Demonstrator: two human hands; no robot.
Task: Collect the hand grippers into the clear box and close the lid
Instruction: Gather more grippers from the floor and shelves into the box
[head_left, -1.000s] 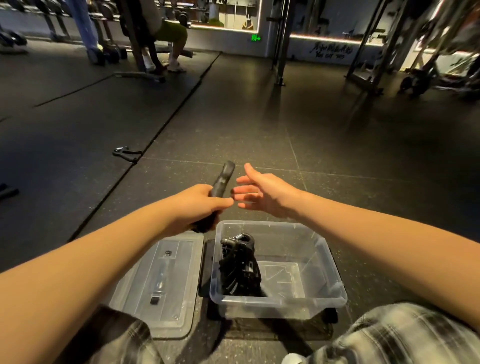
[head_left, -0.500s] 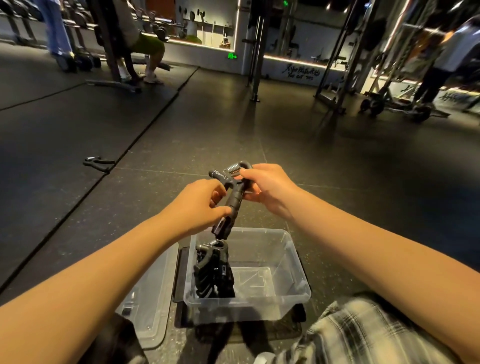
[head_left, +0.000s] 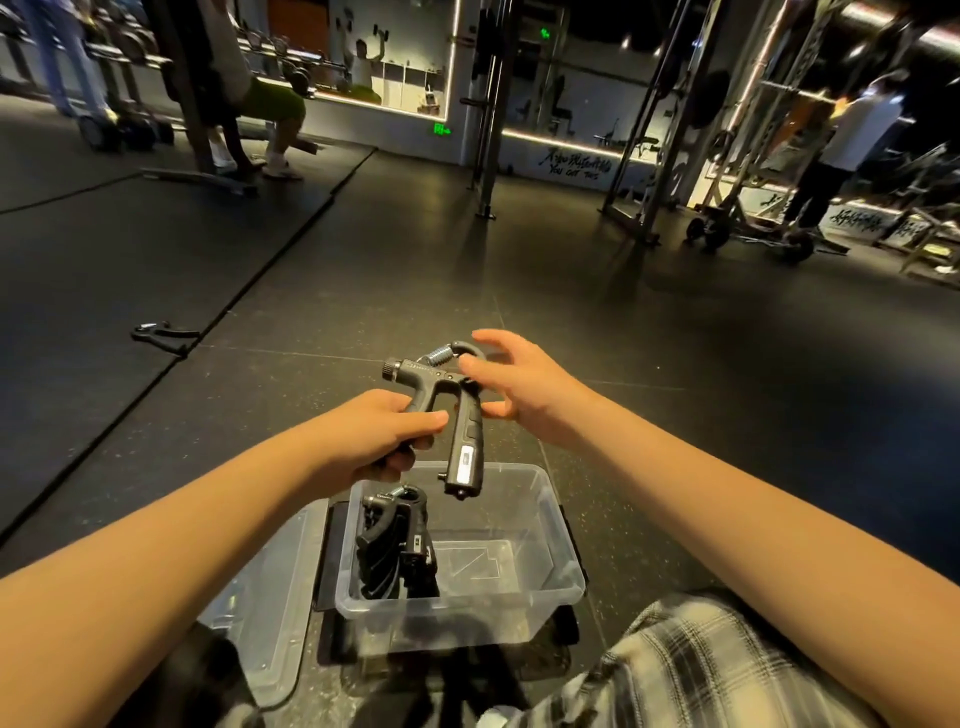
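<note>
Just above the far rim of the clear box, the left hand grips one handle of a hand gripper whose free handle hangs straight down toward the box, while the right hand hovers spread and empty beside its spring.

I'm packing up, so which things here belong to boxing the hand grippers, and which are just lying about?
Job: the gripper held in the left hand, stacked grippers in the clear box, lid beside it, probably the loose gripper far left.
Lying about: dumbbells, bench, metal frame.
</note>
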